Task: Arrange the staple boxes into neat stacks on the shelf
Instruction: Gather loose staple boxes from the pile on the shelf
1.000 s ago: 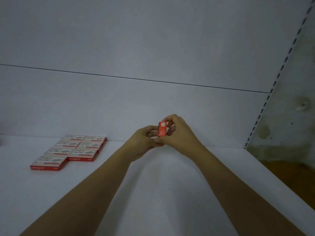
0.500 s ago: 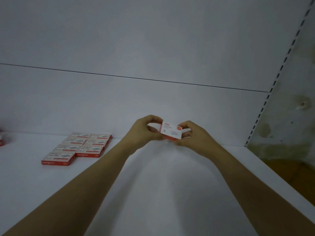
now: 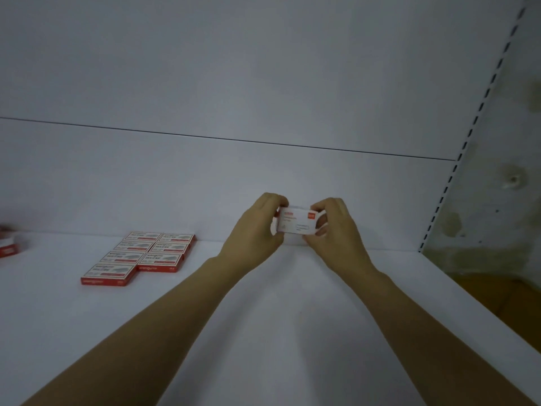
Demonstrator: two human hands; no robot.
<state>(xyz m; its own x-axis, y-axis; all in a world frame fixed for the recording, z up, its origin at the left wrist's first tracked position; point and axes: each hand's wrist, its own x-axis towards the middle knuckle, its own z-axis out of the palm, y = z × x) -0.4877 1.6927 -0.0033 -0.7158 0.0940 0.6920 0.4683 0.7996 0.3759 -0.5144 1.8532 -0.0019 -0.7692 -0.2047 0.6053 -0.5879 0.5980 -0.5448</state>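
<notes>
Held one staple box [image 3: 297, 222] up above the white shelf [image 3: 263, 332], in front of the back panel [image 3: 234, 83], slightly toward three o'clock from the middle of the view. Pinched it by both short ends: left hand [image 3: 254, 230] curled round the nine-o'clock end, right hand [image 3: 336, 232] curled round the three-o'clock end, fingers hooked over the top edge. Had its broad white face turned to the camera, with red marks at the upper corners and small lettering too blurred to read. Had it closed (so nothing of its contents on show).

Saw, toward nine o'clock from the hands and well apart from them, a group of seven boxes [image 3: 140, 254] flat on the shelf, red-sided with pale printed tops, packed edge to edge in two columns running from six toward twelve o'clock. Counted four in the nine-o'clock column and three in the other. Found all of them shut too. Made out, farther toward nine o'clock and cut by the frame's edge, part of a red and white box [image 3: 7, 247], blurred. Noted a slotted upright [image 3: 468, 136] at the three-o'clock end of the shelf and a stained wall [image 3: 512, 142] beyond it, toward two o'clock.
</notes>
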